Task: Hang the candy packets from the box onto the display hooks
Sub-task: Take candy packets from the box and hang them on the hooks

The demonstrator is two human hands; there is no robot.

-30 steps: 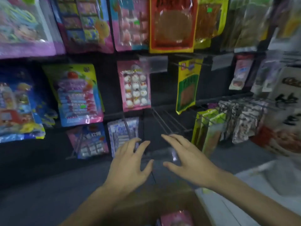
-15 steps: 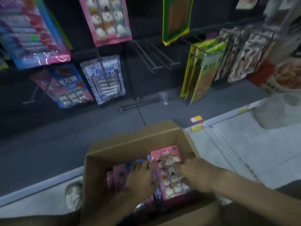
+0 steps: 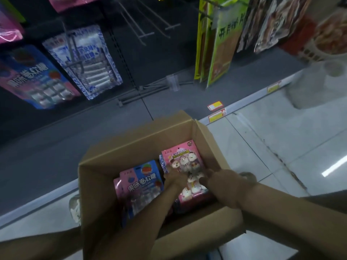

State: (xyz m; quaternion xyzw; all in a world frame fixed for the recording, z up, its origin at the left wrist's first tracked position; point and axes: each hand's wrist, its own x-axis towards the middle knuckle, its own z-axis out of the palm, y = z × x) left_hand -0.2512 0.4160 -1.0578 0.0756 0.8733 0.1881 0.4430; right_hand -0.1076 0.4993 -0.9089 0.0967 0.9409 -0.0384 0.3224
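- Gripping the pink packet [image 3: 185, 160] by its left edge with the left hand [image 3: 174, 182], fingers curled.
- Clasping its right side with the right hand [image 3: 222, 182], thumb on the front.
- Lying in the cardboard box [image 3: 135, 147], right side, beside a blue packet [image 3: 142, 178].
- Standing on the floor [image 3: 272, 139] below bare display hooks [image 3: 150, 25].

A pink candy packet [image 3: 185, 160] lies face-up atop other packets inside the open cardboard box [image 3: 131, 152].

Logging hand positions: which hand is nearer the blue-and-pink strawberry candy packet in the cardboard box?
Left. The left hand sits just right of the blue-and-pink strawberry candy packet; the right hand is farther right, on the pink snowman packet.
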